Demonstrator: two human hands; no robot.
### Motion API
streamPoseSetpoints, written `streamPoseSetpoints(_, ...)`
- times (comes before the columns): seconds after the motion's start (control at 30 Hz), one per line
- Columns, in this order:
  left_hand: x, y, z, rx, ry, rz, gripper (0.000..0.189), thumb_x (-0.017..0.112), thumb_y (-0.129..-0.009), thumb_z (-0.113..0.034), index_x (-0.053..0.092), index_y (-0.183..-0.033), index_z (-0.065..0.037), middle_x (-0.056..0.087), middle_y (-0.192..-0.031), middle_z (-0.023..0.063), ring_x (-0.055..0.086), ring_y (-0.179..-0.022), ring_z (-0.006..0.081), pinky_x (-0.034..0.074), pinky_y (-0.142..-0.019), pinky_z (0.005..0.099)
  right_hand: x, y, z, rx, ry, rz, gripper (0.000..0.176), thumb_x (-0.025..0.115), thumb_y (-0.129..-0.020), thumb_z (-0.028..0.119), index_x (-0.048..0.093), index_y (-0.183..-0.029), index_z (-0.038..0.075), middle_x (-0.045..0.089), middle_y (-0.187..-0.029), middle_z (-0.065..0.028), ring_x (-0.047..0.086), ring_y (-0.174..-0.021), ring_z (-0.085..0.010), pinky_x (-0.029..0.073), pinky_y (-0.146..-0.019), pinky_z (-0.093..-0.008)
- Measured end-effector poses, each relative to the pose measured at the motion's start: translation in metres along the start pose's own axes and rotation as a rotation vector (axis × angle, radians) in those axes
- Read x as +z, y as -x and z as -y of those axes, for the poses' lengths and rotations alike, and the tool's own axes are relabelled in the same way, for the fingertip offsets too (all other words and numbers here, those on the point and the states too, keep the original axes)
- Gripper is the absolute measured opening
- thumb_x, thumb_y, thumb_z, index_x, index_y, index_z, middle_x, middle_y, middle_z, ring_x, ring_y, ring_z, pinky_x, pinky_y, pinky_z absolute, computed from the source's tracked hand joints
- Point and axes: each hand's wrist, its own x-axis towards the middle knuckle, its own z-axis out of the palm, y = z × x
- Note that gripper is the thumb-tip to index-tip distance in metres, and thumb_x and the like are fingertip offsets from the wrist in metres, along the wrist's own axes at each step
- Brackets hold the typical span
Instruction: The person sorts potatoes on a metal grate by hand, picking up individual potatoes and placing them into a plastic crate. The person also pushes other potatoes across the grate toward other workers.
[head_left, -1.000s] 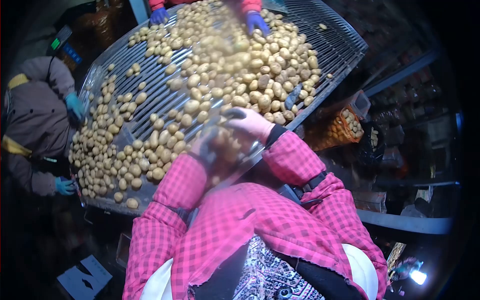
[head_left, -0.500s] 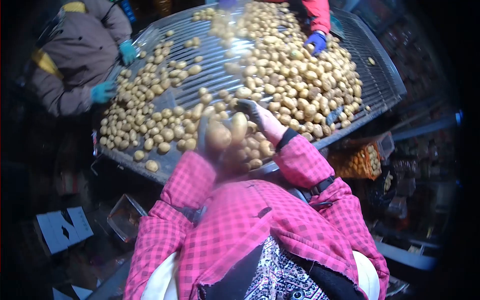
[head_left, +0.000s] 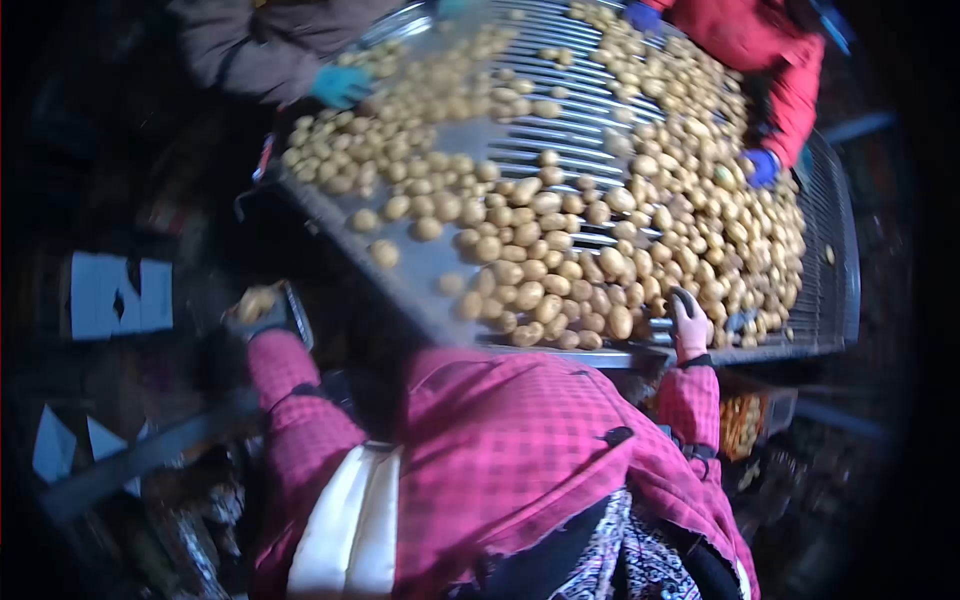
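My left hand (head_left: 254, 322) is stretched out to the left, off the table, with a potato (head_left: 258, 302) in it. It is smeared by motion and overlaps a clear-sided box (head_left: 298, 315). At the near right edge of the sorting table, my right hand (head_left: 690, 328) rests by the heap of potatoes (head_left: 620, 322), its dark-tipped fingers apart and nothing held in them. A wide layer of potatoes covers much of the slatted metal table (head_left: 565, 130), thickest on the right.
A person in a brown jacket (head_left: 240, 50) works at the far left, a teal glove (head_left: 340, 86) on the potatoes. Another in a red jacket (head_left: 740, 35) reaches in with a purple glove (head_left: 762, 168). Below the table stands a bag of potatoes (head_left: 742, 425); a white carton (head_left: 120, 297) lies left.
My left hand has swung from over the table to the lower left, carrying a potato. My right hand has moved right to the near edge. The whole view has turned left.
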Motion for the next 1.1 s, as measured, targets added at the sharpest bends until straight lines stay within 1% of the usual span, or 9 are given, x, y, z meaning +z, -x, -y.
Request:
streamPoseSetpoints(0.17,0.036,0.095,-0.005,-0.001,-0.634,-0.362,0.047,0.047,-0.095,-0.038,0.050,-0.133,-0.011,0.052,-0.136,0.0137,0.052,-0.123,0.0299,0.044,-0.100,0.0485,-0.002,0.017,-0.003,-0.159,0.467,-0.211,0.032,0.062,-0.090,0.020,0.064,-0.117,0.003,0.067,-0.109,-0.0132,0.063,-0.104,-0.0233,0.048,-0.091,-0.0344)
streamPoseSetpoints(0.23,0.079,0.136,0.007,0.120,-0.728,-0.303,0.042,0.048,-0.098,-0.031,0.051,-0.135,-0.013,0.052,-0.137,0.0134,0.053,-0.123,0.0286,0.045,-0.100,0.0459,0.006,0.028,-0.015,-0.116,0.563,-0.172,0.037,0.060,-0.085,0.025,0.062,-0.116,0.004,0.063,-0.113,-0.0194,0.058,-0.111,-0.0344,0.045,-0.096,-0.0403)
streamPoseSetpoints(0.33,0.116,0.093,0.056,0.525,-0.700,0.321,0.035,0.047,-0.098,-0.024,0.056,-0.127,-0.006,0.060,-0.125,0.0157,0.061,-0.109,0.0306,0.053,-0.089,0.0413,0.021,0.048,-0.021,-0.150,0.629,-0.154,0.050,0.059,-0.084,0.028,0.052,-0.129,0.008,0.053,-0.129,-0.0158,0.055,-0.115,-0.0346,0.045,-0.097,-0.0401)
streamPoseSetpoints(0.43,0.173,0.118,0.138,0.605,-0.784,0.818,0.035,0.053,-0.095,-0.021,0.060,-0.121,0.003,0.063,-0.118,0.0150,0.061,-0.105,0.0282,0.052,-0.088,0.0387,0.027,0.057,-0.009,-0.071,0.705,-0.142,0.059,0.060,-0.084,0.031,0.046,-0.136,0.009,0.049,-0.135,-0.0153,0.053,-0.119,-0.0337,0.043,-0.100,-0.0394)
streamPoseSetpoints(0.6,0.181,0.306,0.292,0.466,-1.079,1.638,0.028,0.054,-0.092,-0.008,0.060,-0.118,0.001,0.061,-0.114,0.0088,0.057,-0.104,0.0199,0.044,-0.095,0.0335,0.026,0.057,-0.013,-0.109,0.682,-0.122,0.058,0.061,-0.083,0.030,0.046,-0.136,0.010,0.049,-0.131,-0.0158,0.052,-0.119,-0.0334,0.043,-0.099,-0.0409)
streamPoseSetpoints(0.73,0.143,0.424,0.353,0.724,-1.116,2.263,0.053,0.066,-0.080,-0.007,0.052,-0.131,-0.006,0.049,-0.134,0.0179,0.046,-0.124,0.0331,0.037,-0.106,0.0408,0.022,0.063,-0.005,-0.089,0.628,-0.108,0.055,0.064,-0.083,0.030,0.050,-0.132,0.011,0.050,-0.128,-0.0141,0.052,-0.118,-0.0316,0.043,-0.099,-0.0404)
streamPoseSetpoints(0.83,0.112,0.431,0.392,1.022,-1.501,2.291,0.070,0.069,-0.078,-0.035,0.045,-0.139,-0.012,0.038,-0.145,0.0202,0.034,-0.134,0.0408,0.025,-0.112,0.0503,0.013,0.061,-0.007,-0.095,0.564,-0.038,0.052,0.063,-0.083,0.029,0.051,-0.131,0.011,0.051,-0.129,-0.0139,0.053,-0.118,-0.0321,0.044,-0.099,-0.0405)
streamPoseSetpoints(0.93,0.111,0.450,0.383,1.126,-1.658,2.346,0.072,0.066,-0.079,-0.038,0.041,-0.142,-0.016,0.035,-0.148,0.0156,0.028,-0.137,0.0399,0.020,-0.114,0.0539,-0.011,0.048,-0.009,-0.095,0.520,-0.163,0.052,0.062,-0.084,0.026,0.050,-0.132,0.010,0.050,-0.131,-0.0144,0.052,-0.118,-0.0344,0.043,-0.100,-0.0406)
streamPoseSetpoints(1.1,0.112,0.458,0.379,1.106,-1.698,2.329,0.076,0.066,-0.075,-0.044,0.044,-0.137,-0.007,0.037,-0.143,0.0242,0.030,-0.135,0.0437,0.020,-0.113,0.0548,-0.081,-0.017,0.008,-0.206,0.565,-0.673,0.068,0.072,-0.075,0.027,0.046,-0.136,0.009,0.042,-0.137,-0.0209,0.046,-0.121,-0.0389,0.038,-0.105,-0.0426)
